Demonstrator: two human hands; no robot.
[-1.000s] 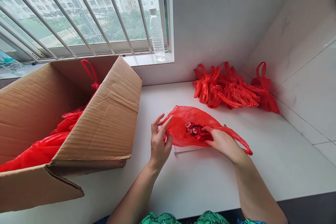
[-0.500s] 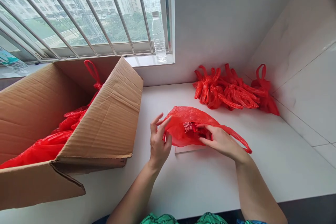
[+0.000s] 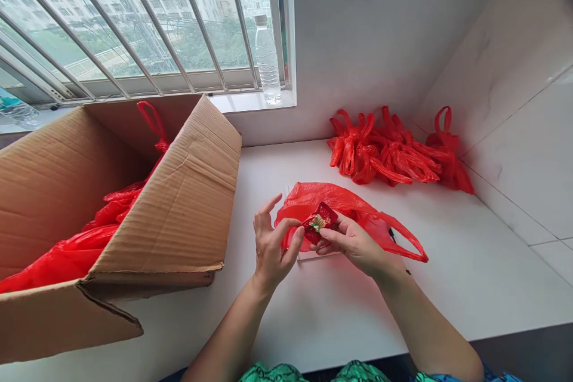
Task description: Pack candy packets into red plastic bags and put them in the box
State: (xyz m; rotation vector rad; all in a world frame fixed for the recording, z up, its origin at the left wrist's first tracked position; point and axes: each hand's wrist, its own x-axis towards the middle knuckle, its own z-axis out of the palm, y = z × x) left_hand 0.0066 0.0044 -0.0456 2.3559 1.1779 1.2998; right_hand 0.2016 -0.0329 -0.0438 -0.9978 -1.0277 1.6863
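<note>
A red plastic bag (image 3: 353,209) lies on the white counter (image 3: 340,310) in front of me. My right hand (image 3: 353,245) pinches a small red packet (image 3: 319,222) at the bag's mouth. My left hand (image 3: 271,245) pinches the bag's edge between thumb and a finger, its other fingers spread. A thin white flat piece (image 3: 313,255) shows under the bag.
A large open cardboard box (image 3: 179,209) holding red bags (image 3: 76,250) stands on the left. A pile of tied red bags (image 3: 389,152) lies at the back right by the tiled wall. A clear water bottle (image 3: 267,59) stands on the window sill.
My right hand has drawn the small red packet out of the bag's opening and toward my left hand. The left hand stays at the bag's edge.
</note>
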